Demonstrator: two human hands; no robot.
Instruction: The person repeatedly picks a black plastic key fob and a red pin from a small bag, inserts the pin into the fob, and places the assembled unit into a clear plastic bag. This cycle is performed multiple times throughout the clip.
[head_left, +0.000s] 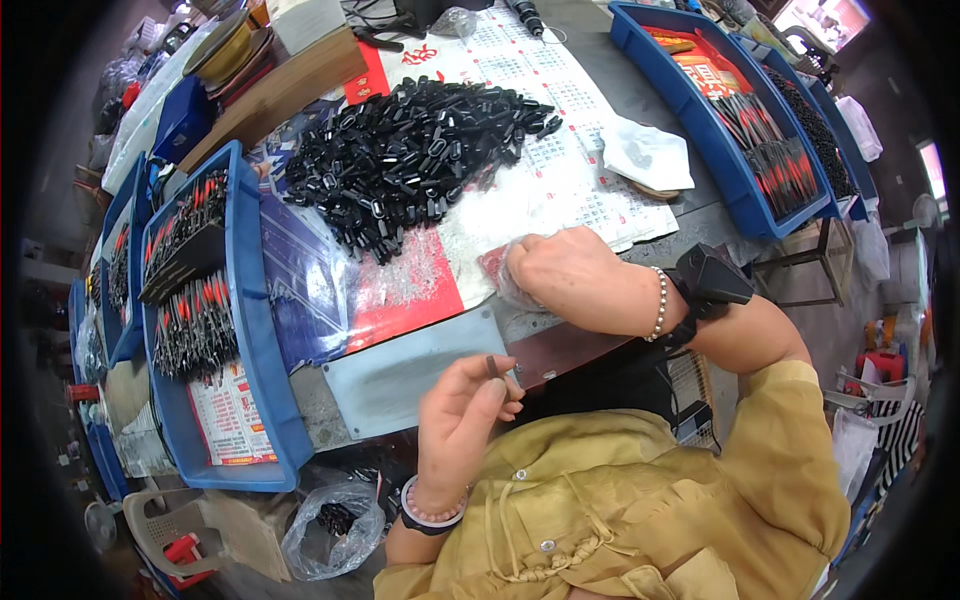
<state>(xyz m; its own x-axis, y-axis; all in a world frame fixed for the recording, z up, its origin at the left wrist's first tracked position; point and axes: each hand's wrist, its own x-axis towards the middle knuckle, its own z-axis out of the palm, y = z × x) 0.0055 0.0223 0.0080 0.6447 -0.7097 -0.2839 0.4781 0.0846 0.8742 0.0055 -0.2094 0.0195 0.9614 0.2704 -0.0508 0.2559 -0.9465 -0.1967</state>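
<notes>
My left hand (460,412) is raised near the right end of a pale blue-grey flat plate (410,385). Thumb and fingertips pinch a small dark strip-like piece (491,367). Farther right, my right hand (570,277) is curled over a small clear plastic bag (515,292) with reddish contents, at the table's near edge. Its fingertips are hidden, so whatever they grip cannot be made out. Beyond both hands lies a big heap of small black oblong plastic parts (400,165), spread on printed paper sheets (560,170).
At left, a blue tray (262,330) holds rows of black-and-red slim pieces. Another blue tray (690,130) at far right holds similar pieces. A white cloth or paper (645,152) lies at the right. A wooden board (275,105) stands at back left. Below hangs a clear bag (335,530).
</notes>
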